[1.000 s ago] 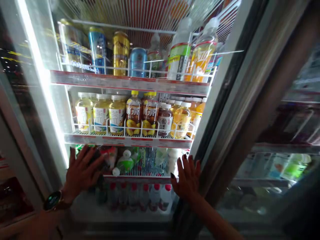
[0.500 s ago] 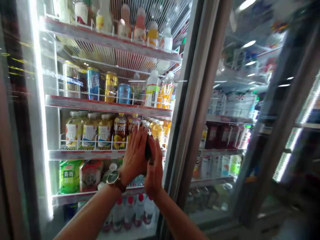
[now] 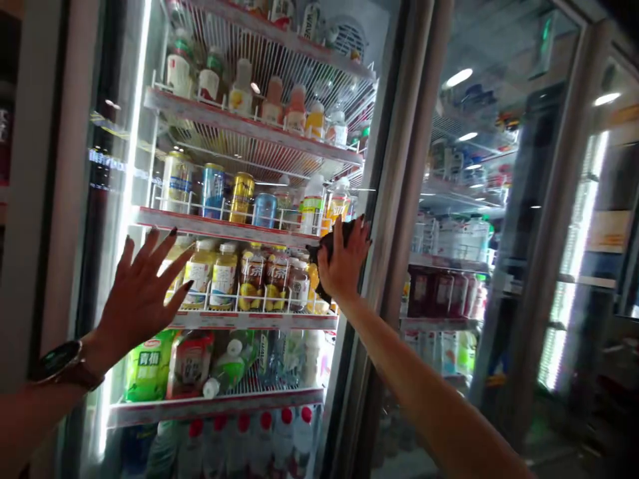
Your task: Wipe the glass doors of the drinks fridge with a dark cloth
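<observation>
My left hand (image 3: 144, 299) is raised on the left with its fingers spread and nothing in it. A dark watch (image 3: 60, 359) sits on that wrist. Farther right, my right hand (image 3: 347, 263) holds a crumpled black cloth (image 3: 323, 286), with the fingers fanned out over it. The cloth appears to lie against the glass door (image 3: 367, 199) of a lit drinks cooler, near the right frame; the palm hides much of it. Behind it stand orange drink bottles (image 3: 339, 199) and tea bottles (image 3: 277, 276).
Cooler shelves (image 3: 239, 226) carry cans, juice bottles and bagged goods (image 3: 150, 366). Red-capped water bottles (image 3: 264, 439) stand at the bottom. A metal door frame (image 3: 404, 166) divides this cooler from another glass door on the right. A bright light strip (image 3: 134, 133) runs down the left.
My hands were together at the middle with the black item between them. Now they are apart: the left has swung left, the right up and right with the cloth. The view has shifted.
</observation>
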`<state>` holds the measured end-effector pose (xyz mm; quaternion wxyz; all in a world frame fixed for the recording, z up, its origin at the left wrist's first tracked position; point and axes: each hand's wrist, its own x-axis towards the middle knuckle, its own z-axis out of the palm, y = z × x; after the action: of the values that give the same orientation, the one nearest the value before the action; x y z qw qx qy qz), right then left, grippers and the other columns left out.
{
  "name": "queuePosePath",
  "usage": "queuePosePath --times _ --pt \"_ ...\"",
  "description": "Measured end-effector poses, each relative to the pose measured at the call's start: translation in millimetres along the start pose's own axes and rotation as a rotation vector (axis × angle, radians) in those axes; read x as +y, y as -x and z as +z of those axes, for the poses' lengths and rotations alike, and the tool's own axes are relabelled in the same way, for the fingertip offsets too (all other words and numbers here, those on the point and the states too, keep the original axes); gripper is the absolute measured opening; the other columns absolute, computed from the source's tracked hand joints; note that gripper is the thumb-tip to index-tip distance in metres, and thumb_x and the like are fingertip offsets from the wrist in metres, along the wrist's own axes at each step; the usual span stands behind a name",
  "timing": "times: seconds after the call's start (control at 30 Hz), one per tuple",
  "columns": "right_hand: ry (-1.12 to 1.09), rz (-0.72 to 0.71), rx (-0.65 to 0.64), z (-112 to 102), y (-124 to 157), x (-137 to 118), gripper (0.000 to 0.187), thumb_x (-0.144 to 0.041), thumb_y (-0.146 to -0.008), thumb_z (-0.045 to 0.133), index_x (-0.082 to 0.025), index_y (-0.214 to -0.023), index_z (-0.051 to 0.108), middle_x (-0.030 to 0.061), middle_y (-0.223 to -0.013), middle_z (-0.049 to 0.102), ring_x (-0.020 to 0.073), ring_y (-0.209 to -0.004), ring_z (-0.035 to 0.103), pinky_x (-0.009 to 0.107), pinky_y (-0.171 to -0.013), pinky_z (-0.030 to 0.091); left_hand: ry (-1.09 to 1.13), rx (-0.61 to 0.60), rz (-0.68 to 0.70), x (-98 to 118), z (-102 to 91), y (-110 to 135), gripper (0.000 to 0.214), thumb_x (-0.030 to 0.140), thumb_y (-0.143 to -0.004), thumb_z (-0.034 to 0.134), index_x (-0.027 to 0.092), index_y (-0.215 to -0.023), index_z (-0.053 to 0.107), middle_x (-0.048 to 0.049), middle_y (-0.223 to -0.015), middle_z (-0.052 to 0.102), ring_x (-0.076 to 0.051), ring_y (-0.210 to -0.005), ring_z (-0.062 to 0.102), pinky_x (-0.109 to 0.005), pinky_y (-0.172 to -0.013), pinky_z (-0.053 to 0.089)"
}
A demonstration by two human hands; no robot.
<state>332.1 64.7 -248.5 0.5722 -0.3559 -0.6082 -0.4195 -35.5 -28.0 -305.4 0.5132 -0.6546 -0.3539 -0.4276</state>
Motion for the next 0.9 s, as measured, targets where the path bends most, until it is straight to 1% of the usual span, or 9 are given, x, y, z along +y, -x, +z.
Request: queuePosePath --times 0.07,0.2,0.3,0.37,0.47,0.57,0.77,0.83,0.9 --pt "-0.053 -0.120 -0.068 7 35 -30 0.083 -0.031 -0.099 0.051 -0.026 -0.169 0.006 0.0148 -0.176 0.007 0.0456 -0.162 0.005 0.082 -0.120 0.022 0.006 -0.002 -0.041 -2 10.0 11 0.078 0.031 -0.100 0.057 0.035 -0.166 0.016 -0.0064 -0.174 0.019 -0.036 -0.161 0.019 -0.064 -0.132 0.014" --pt "-0.160 -0.850 -0.451 4 121 -75 0.083 -0.020 -0.095 0.053 -0.038 -0.167 0.017 0.0006 -0.171 0.034 0.0261 -0.160 0.029 0.060 -0.128 0.032 0.011 -0.014 -0.065 6 22.7 33 0.080 0.025 -0.098 0.058 0.037 -0.166 0.017 -0.0041 -0.174 0.020 -0.033 -0.161 0.018 -0.064 -0.133 0.014" --pt "-0.216 -1.231 -0.568 0 94 -69 0.080 -0.019 -0.095 0.051 -0.037 -0.166 0.020 -0.0058 -0.167 0.041 0.0158 -0.158 0.032 0.045 -0.131 0.032 0.011 -0.025 -0.054 6 21.5 36 0.082 0.019 -0.098 0.057 0.038 -0.166 0.016 -0.0036 -0.174 0.020 -0.034 -0.161 0.020 -0.065 -0.132 0.017" --pt "-0.195 -1.137 -0.518 5 31 -58 0.082 -0.020 -0.095 0.049 -0.028 -0.168 0.013 -0.0011 -0.169 0.038 0.0177 -0.160 0.026 0.047 -0.134 0.026 0.007 -0.025 -0.057 5 20.1 35 0.081 0.017 -0.098 0.055 0.037 -0.166 0.017 -0.0036 -0.173 0.021 -0.033 -0.161 0.021 -0.065 -0.132 0.018" --pt "-0.127 -0.604 -0.268 16 -57 -55 0.086 -0.019 -0.096 0.042 -0.020 -0.168 -0.005 0.0060 -0.175 0.022 0.0263 -0.164 0.015 0.059 -0.134 0.018 0.007 -0.008 -0.067 4 21.7 36 0.080 0.017 -0.098 0.055 0.036 -0.166 0.019 -0.0040 -0.173 0.024 -0.032 -0.161 0.021 -0.064 -0.132 0.019" --pt "-0.121 -0.337 -0.102 27 -64 -82 0.087 -0.023 -0.097 0.040 -0.016 -0.167 -0.010 0.0108 -0.177 0.013 0.0330 -0.164 0.006 0.065 -0.132 0.015 0.006 0.001 -0.072 4 25.9 39 0.078 0.017 -0.098 0.053 0.035 -0.166 0.019 -0.0040 -0.172 0.028 -0.030 -0.160 0.023 -0.063 -0.132 0.020" --pt "-0.127 -1.181 -0.521 23 50 -132 0.075 -0.028 -0.096 0.048 -0.015 -0.165 0.024 0.0066 -0.172 0.031 0.0242 -0.162 0.022 0.050 -0.134 0.018 0.045 0.040 -0.085 0 26.0 41 0.077 0.014 -0.099 0.045 0.027 -0.167 0.012 -0.0085 -0.171 0.028 -0.027 -0.161 0.020 -0.060 -0.133 0.020" --pt "-0.126 -1.422 -0.614 20 37 -131 0.069 -0.027 -0.097 0.048 -0.017 -0.163 0.032 0.0029 -0.172 0.032 0.0195 -0.162 0.022 0.044 -0.135 0.019 0.059 0.011 -0.047 -5 23.1 43 0.077 0.013 -0.100 0.044 0.026 -0.168 0.010 -0.0092 -0.171 0.029 -0.027 -0.162 0.018 -0.059 -0.133 0.021" --pt "-0.118 -1.352 -0.598 21 -6 -126 0.070 -0.026 -0.097 0.050 -0.022 -0.164 0.030 0.0009 -0.172 0.031 0.0206 -0.162 0.019 0.047 -0.135 0.016 0.066 -0.024 0.003 -9 19.9 48 0.077 0.014 -0.100 0.045 0.027 -0.168 0.009 -0.0087 -0.170 0.030 -0.026 -0.162 0.018 -0.058 -0.133 0.021"
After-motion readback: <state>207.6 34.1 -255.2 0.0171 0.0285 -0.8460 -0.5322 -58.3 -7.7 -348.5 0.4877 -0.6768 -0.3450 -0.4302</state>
